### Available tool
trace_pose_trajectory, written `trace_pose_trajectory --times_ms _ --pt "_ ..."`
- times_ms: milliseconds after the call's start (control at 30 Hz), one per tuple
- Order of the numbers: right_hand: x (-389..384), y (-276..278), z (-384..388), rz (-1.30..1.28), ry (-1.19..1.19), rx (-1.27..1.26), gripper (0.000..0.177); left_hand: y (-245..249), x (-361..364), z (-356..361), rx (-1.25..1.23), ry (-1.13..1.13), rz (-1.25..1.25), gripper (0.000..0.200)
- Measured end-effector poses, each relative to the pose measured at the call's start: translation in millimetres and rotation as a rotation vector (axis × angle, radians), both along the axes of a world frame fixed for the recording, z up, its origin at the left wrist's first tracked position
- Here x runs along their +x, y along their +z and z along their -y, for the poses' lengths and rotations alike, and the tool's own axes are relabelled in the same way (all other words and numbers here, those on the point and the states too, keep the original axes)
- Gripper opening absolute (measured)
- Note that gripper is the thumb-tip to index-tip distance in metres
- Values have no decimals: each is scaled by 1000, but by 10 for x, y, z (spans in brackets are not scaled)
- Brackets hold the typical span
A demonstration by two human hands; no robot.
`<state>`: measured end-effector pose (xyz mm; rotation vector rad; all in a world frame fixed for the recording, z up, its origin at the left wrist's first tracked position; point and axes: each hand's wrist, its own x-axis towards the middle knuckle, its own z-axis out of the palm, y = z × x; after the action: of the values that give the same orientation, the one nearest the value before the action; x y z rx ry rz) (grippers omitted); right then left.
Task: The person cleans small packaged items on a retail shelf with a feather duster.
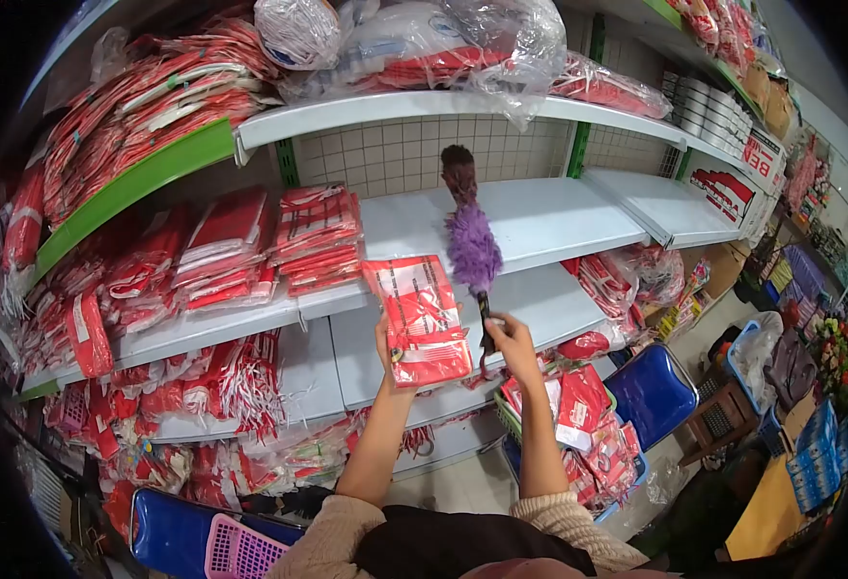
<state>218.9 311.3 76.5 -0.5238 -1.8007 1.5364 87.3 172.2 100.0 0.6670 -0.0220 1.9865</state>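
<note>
My left hand (pixel 382 345) grips a flat red packet (pixel 422 314) in clear plastic by its left side. Most of those fingers are hidden behind it. In my right hand (pixel 514 344) is the black handle of a feather duster (pixel 475 249). Its plumes are purple lower down and dark brown at the tip, pointing up over the white middle shelf (pixel 540 217). The packet and the duster are side by side, in front of the shelf edge. To the left, stacks of similar red packets (pixel 316 232) sit on the same shelf level.
Above, a shelf carries red bundles (pixel 153 106) and plastic bags (pixel 433 48). Lower shelves hold more red and white goods (pixel 221 386). A basket of red packets (pixel 588 420) stands beside a blue chair (pixel 651 391) at right. A pink basket (pixel 240 550) lies at lower left.
</note>
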Motion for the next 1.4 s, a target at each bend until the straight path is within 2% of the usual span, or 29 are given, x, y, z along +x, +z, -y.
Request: trace_pose_trajectory --times_ms 133,200,233,333,367,500,600,633,700,733,767,867,900,1000,1133,1300,1400 --pt "258 -158 200 66 171 -184 29 -13 -28 56 -5 -12 2 69" --pt "308 -541 195 -8 252 -321 25 -25 -30 86 -14 -24 -2 70" --pt "374 -563 255 -36 206 -401 19 -23 -26 98 -14 -33 -5 70" --pt "636 -556 316 91 213 -575 11 3 -5 138 -8 -64 -13 70" --pt "675 -587 373 90 99 -598 14 9 2 151 -8 -72 -14 70" --pt "809 -1364 271 156 -267 -111 16 12 -2 199 -9 -71 7 71" --pt "1079 -1643 232 386 -454 51 26 -25 -20 206 -6 -51 39 71" --pt "1145 -1805 189 387 -565 136 26 -29 -28 202 -7 -47 49 71" --pt "1289 -2299 40 417 -666 72 22 -59 -43 198 0 -40 73 72" --pt "1301 -2263 74 431 -714 40 21 -71 -45 189 2 -37 85 72" --pt "1312 -2250 164 243 -790 50 27 -78 -57 183 11 -39 95 72" --pt "1424 -2058 308 248 -894 54 29 -73 -64 179 30 -55 117 72" --pt "1498 -1884 411 280 -890 79 31 -74 -59 177 34 -62 122 72" --pt "1676 -1911 389 295 -758 470 32 -73 -21 204 46 -95 138 73" --pt "1810 -1472 594 644 -570 757 29 -93 36 280 62 -129 177 73" --pt "1715 -1641 601 529 -847 452 16 -122 32 258 29 -93 163 74" --pt "1810 -1789 549 510 -753 436 22 -131 31 260 7 -69 147 75"
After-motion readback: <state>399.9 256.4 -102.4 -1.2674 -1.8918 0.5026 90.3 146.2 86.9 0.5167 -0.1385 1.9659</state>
